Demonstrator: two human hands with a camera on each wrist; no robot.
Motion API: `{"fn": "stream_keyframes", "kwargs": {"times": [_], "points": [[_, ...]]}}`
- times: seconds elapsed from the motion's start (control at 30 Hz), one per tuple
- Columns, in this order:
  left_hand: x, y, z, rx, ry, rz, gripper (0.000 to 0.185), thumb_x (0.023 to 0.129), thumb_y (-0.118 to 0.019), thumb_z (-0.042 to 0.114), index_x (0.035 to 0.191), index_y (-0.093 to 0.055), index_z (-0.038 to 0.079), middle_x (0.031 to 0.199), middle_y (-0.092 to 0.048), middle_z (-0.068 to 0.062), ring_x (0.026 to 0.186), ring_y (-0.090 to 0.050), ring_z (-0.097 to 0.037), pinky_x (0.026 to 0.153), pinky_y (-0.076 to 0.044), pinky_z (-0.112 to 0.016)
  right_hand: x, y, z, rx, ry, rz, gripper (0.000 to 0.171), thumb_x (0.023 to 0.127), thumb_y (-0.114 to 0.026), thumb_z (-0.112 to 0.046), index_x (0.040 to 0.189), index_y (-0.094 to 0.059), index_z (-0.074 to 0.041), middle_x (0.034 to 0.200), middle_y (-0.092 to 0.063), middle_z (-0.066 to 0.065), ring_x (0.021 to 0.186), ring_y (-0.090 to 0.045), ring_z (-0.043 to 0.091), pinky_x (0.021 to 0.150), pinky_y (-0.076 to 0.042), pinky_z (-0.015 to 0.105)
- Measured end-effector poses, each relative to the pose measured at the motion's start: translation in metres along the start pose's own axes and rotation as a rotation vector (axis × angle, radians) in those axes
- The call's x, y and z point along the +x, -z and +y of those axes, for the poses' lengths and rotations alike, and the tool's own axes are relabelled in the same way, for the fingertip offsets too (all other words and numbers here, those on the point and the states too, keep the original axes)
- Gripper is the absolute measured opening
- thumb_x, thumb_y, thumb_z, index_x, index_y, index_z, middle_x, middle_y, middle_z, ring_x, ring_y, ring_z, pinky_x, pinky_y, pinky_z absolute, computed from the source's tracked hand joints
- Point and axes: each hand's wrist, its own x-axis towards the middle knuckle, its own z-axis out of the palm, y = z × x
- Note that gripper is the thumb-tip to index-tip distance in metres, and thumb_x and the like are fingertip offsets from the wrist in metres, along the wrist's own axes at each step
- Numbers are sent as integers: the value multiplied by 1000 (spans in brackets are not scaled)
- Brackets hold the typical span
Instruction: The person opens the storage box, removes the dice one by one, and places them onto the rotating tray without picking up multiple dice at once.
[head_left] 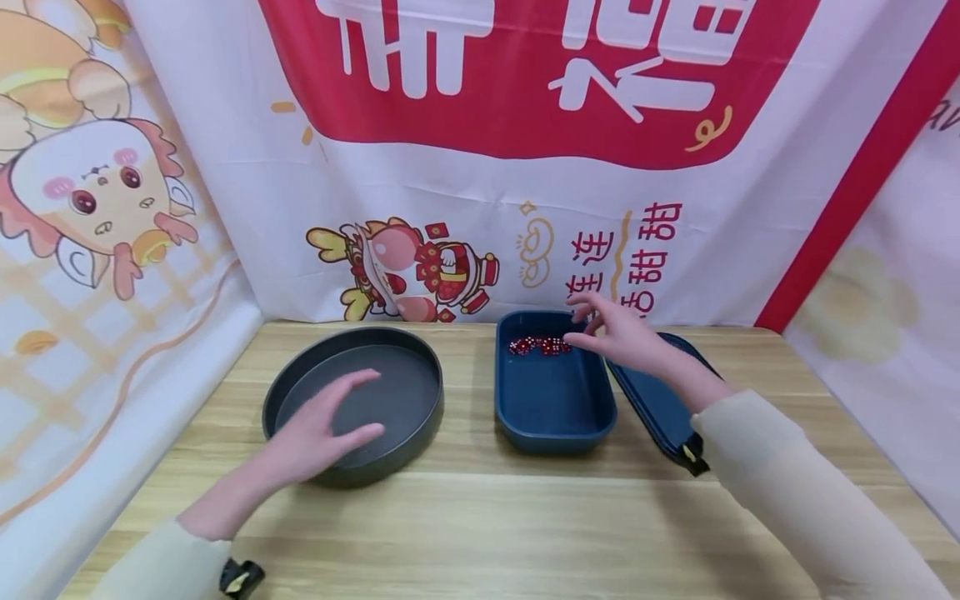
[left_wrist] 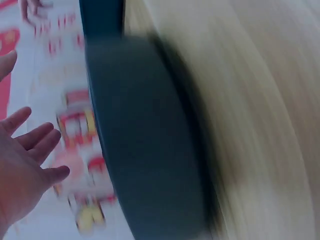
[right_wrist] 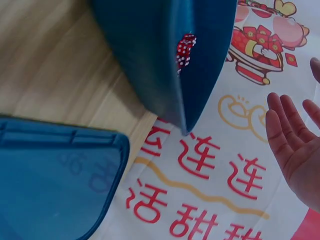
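Now right hand hovers over dice in blue box.

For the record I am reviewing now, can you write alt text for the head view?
A person's open left hand hovers over a round dark pan while the open right hand reaches over the far end of a blue rectangular box holding small red dice. A blue lid lies right of it on a wooden table.

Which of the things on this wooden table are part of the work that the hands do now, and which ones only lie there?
In the work:
- left hand, over the round dark grey metal pan
- right hand, open above the small red dice
- blue rectangular plastic box holding them

Only lying there:
- flat blue lid
- printed backdrop cloth
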Motion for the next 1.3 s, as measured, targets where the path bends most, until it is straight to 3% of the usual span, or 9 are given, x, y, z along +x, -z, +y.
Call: {"fn": "stream_keyframes", "kwargs": {"times": [0.2,0.4,0.57,0.73,0.93,1.23,1.3], "points": [[-22,34,-58,18,155,70,78,85,-77,35,146,-37,6,147,-36,-26,133,-31,-49,100,-29,-69,29,-6,-7,-37,43,-60,50,92,-69,-27,135,-49,-11,118,-61,16,94,-63,24,76,-55,41],[-41,48,-92,-58,252,19,92,85,-77,32,152,-22,4,152,-24,-30,134,-23,-55,96,-26,-74,54,-10,-12,-80,15,-82,45,92,-69,-26,131,-52,-13,115,-62,11,97,-63,25,84,-52,44],[-47,47,-103,-47,270,-51,97,84,-78,31,154,-16,6,154,-18,-31,132,-22,-59,93,-27,-75,71,-20,-12,-68,1,-86,42,91,-70,-21,129,-54,-11,117,-62,17,98,-63,28,87,-51,45],[-51,41,-109,-22,220,-62,98,81,-81,25,153,-18,3,150,-22,-35,128,-29,-60,93,-30,-74,84,-31,-2,-22,0,-80,38,90,-71,-16,125,-56,-8,116,-62,18,100,-62,29,89,-50,46],[-58,40,-117,-87,201,-86,95,82,-80,18,152,-18,0,145,-23,-42,125,-33,-61,95,-31,-72,97,-45,12,37,-12,-103,40,88,-74,-14,124,-58,-6,113,-63,16,104,-59,29,91,-49,44],[-59,41,-122,-149,209,-102,96,83,-78,15,152,-13,-3,146,-17,-44,128,-30,-60,99,-30,-59,100,-64,28,82,-107,-167,39,83,-74,-2,120,-63,-1,114,-63,17,109,-56,30,97,-43,45],[-59,39,-122,-155,197,-96,96,83,-78,14,152,-13,-3,145,-19,-44,127,-31,-59,104,-36,-43,100,-68,31,71,-124,-193,39,84,-73,-1,121,-63,-1,115,-63,18,110,-55,31,99,-42,45]]}}
